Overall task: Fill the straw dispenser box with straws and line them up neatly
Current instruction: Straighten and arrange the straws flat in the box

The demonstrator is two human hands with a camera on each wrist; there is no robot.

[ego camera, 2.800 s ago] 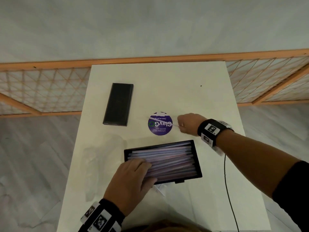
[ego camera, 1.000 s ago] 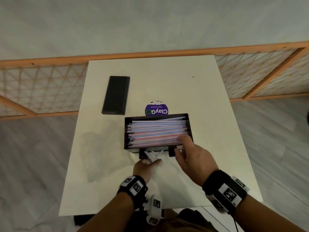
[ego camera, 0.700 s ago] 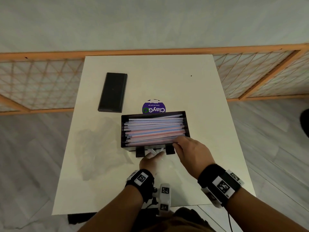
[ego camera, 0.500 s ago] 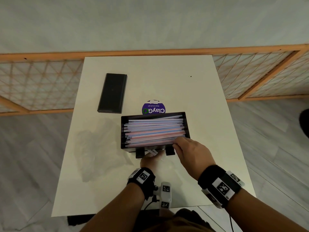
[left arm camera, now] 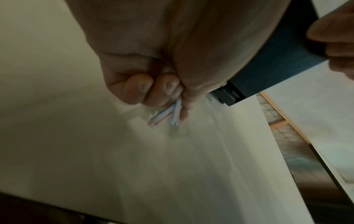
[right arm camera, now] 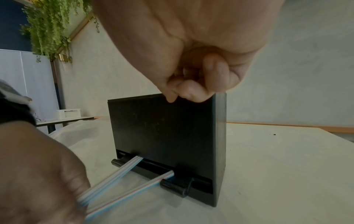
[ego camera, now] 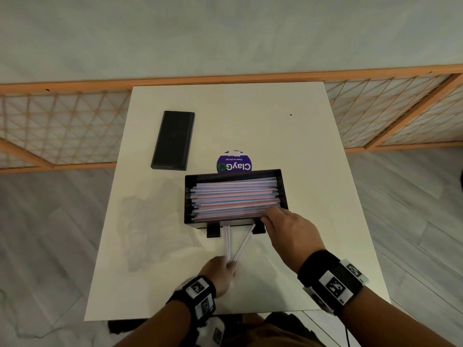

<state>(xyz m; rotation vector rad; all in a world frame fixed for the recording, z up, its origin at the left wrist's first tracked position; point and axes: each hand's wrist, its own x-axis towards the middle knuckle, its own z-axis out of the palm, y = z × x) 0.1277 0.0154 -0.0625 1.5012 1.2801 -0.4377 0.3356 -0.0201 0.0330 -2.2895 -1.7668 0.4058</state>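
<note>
Your left hand (ego camera: 220,270) pinches a few striped straws (ego camera: 234,244) that stick out of the slot at the dispenser box's (ego camera: 188,196) base. Your right hand (ego camera: 288,231) curls over the box's near right top edge. Packed straws (ego camera: 234,196) fill it mid-table (ego camera: 313,184). Beyond lie a purple sticker (ego camera: 234,162) and a black lid (ego camera: 173,140).
</note>
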